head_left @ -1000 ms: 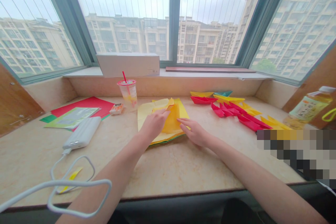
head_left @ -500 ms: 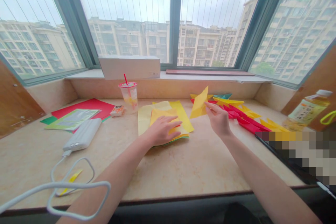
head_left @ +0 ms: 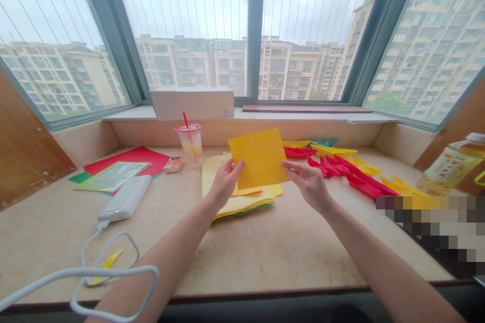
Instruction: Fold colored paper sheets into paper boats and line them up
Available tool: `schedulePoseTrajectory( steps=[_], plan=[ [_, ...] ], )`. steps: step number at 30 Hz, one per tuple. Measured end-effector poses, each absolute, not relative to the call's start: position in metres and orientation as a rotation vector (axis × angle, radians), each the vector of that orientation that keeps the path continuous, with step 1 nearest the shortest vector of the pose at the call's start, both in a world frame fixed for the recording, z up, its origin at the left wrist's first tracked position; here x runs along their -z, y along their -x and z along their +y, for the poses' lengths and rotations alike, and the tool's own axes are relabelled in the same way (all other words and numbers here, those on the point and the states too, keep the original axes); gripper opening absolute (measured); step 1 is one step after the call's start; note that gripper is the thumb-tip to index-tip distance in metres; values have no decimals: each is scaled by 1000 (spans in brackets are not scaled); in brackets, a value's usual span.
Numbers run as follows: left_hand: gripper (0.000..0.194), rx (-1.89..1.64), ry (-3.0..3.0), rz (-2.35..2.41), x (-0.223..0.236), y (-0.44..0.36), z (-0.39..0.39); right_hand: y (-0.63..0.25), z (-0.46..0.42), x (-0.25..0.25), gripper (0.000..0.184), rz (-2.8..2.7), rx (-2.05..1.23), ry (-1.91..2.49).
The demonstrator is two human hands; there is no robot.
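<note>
The yellow sheet is at frame centre, masking part of the paper stack, long axis running roughly left-right between the hands. The left hand pinches its left edge, the right hand its right; neither is nearer. Half a second earlier, the left hand lay on the stack.

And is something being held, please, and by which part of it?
A yellow sheet of paper, by opposite edges: left grip at its left, right grip at its right.
</note>
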State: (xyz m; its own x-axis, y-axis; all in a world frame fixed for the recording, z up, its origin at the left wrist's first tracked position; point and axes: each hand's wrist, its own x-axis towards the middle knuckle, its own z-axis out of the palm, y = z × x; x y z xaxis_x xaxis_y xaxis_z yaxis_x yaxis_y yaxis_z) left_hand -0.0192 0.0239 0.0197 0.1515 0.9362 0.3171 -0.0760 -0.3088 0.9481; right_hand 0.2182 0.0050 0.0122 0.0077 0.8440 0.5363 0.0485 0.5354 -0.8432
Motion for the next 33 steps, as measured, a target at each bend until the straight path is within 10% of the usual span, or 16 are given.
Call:
schedulePoseTrajectory(
  steps=[6, 33],
  plan=[
    [50, -1248, -1358, 798, -21, 14, 19, -217, 10, -14, 69, -1410, -977, 883],
    [47, -1139, -1285, 857, -21, 12, 14, -223, 15, -9, 25, -1434, -984, 785]
  ],
)
